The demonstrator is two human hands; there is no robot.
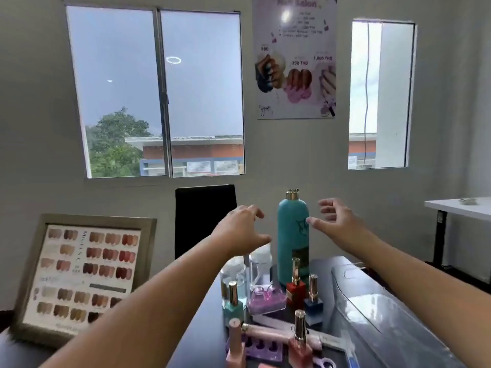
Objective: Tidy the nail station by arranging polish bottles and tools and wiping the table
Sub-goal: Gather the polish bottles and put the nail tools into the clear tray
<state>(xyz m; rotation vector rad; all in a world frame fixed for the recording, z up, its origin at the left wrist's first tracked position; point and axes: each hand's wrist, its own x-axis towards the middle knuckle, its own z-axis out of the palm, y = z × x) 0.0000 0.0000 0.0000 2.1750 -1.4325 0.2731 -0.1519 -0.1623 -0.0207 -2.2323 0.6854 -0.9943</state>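
Observation:
A tall teal bottle (293, 229) with a gold cap stands at the far end of the dark table (204, 314). My left hand (243, 228) hovers just left of it and my right hand (336, 217) just right of it, both with fingers spread and loosely bent, holding nothing. In front of the bottle stand several polish bottles: red (295, 286), blue (313, 301), mint green (233, 305), and two pink ones (301, 341) (236, 346). Purple toe separators (265, 301) (261, 347), two clear bottles (260, 266) and a nail file lie among them.
A framed nail colour chart (87, 274) leans at the table's left. A clear plastic organiser (385, 314) lies on the right side. A black chair back (204, 219) stands behind the table. A white table (459, 208) is at far right.

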